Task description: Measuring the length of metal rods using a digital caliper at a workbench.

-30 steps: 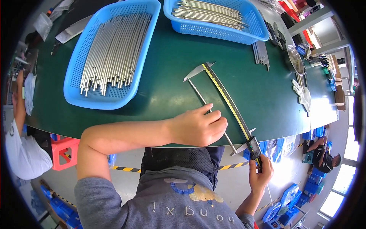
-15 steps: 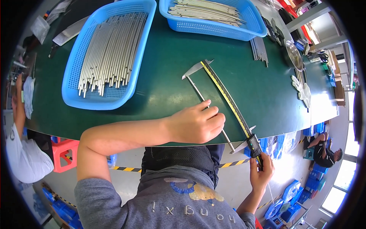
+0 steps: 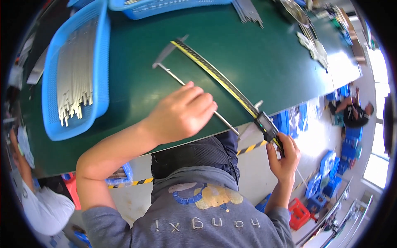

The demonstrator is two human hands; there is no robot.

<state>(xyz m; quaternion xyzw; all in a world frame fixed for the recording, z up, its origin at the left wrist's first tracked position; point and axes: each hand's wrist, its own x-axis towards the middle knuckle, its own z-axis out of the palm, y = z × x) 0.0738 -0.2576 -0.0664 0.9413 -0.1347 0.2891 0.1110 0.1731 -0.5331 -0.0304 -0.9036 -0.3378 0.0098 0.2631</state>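
Note:
My left hand point(image 3: 182, 111) is closed around the middle of a thin silver metal rod point(image 3: 226, 123), held slantwise above the table's near edge. A long digital caliper point(image 3: 219, 77) with a yellow-marked beam lies alongside, its jaws spread wide. The rod's far end is at the fixed jaw and its near end is by the sliding jaw; whether both touch I cannot tell. My right hand point(image 3: 285, 155) grips the caliper at its near end, just below the dark display body, with the thumb beside the beam.
A blue basket point(image 3: 103, 62) of metal rods point(image 3: 76, 70) stands at left on the green table point(image 3: 136, 53). Another blue basket point(image 3: 165, 10) is at the far edge, beside dark grey rods point(image 3: 248, 12). White gloves point(image 3: 315, 50) and a metal bowl point(image 3: 294, 11) lie right. Other people sit at both sides.
The view has turned and shifted, so the baskets and table appear tilted and further up and left. Both hands keep their hold on the rod and the caliper.

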